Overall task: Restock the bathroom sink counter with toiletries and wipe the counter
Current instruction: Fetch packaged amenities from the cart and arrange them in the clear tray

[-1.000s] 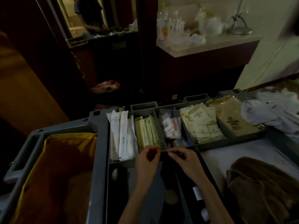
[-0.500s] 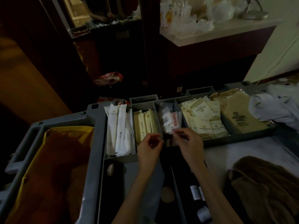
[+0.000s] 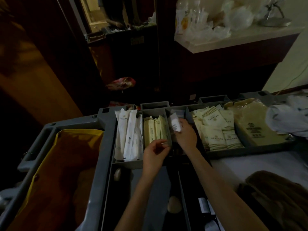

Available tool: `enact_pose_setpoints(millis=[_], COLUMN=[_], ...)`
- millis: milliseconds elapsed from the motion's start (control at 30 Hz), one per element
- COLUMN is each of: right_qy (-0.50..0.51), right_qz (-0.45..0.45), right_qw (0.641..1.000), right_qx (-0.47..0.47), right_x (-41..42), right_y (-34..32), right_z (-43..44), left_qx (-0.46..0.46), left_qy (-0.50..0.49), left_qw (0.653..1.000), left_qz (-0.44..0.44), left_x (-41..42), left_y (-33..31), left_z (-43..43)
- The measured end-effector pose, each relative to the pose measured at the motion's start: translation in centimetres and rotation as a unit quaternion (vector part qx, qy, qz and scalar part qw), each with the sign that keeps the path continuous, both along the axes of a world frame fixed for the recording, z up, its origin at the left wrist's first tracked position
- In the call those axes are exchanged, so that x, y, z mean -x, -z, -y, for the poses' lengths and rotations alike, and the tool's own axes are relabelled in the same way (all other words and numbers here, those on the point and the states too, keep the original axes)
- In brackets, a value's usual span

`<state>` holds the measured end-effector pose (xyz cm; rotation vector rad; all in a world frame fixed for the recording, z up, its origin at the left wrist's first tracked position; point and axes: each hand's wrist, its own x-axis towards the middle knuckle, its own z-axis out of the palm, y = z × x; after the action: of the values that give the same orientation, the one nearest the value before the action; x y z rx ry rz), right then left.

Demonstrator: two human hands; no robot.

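A grey housekeeping cart tray (image 3: pixel 106 130) holds compartments of toiletry packets. Long white packets (image 3: pixel 129 134) fill the left bin, cream sachets (image 3: pixel 155 130) the one beside it, and small clear-wrapped packets (image 3: pixel 175 121) the middle one. My right hand (image 3: pixel 185 135) reaches into the middle bin and pinches a small white packet there. My left hand (image 3: pixel 155 153) hovers at the front edge of the cream sachet bin with fingers curled; whether it holds something small I cannot tell.
Flat cream packets (image 3: pixel 215 130) and a tan bag (image 3: pixel 255 124) lie in the right bins, with white cloths (image 3: pixel 290 119) beyond. A yellow-lined bag (image 3: pixel 55 172) hangs at the cart's left. A brown towel (image 3: pixel 275 197) lies at the right. A cluttered counter (image 3: pixel 233 39) stands behind.
Both hands moved forward from the near compartments up to the packet bins. My right hand has gone into the middle bin and taken hold of a small packet.
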<state>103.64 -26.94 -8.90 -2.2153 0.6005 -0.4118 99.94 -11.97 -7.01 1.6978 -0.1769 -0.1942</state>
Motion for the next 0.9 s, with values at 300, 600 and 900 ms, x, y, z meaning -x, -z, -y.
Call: enact_pose_setpoints(millis=[300, 600, 900], right_qy=[0.005, -0.043, -0.135], right_qz=[0.1, 0.207, 0.202], right_qw=[0.993, 0.962, 0.96], right_qx=[-0.069, 0.171, 0.138], right_x=[2.3, 6.1, 6.9], right_y=[-0.7, 0.2, 0.4], right_z=[-0.8, -4.7, -5.1], left_qx=[0.107, 0.18, 0.19], left_qy=[-0.033, -0.023, -0.052], left_qw=[0.989, 0.976, 0.969], left_qz=[-0.099, -0.118, -0.15], left_x=[-0.5, 0.3, -0.1], left_y=[-0.5, -1.0, -1.2], left_z=[-0.1, -0.4, -0.8])
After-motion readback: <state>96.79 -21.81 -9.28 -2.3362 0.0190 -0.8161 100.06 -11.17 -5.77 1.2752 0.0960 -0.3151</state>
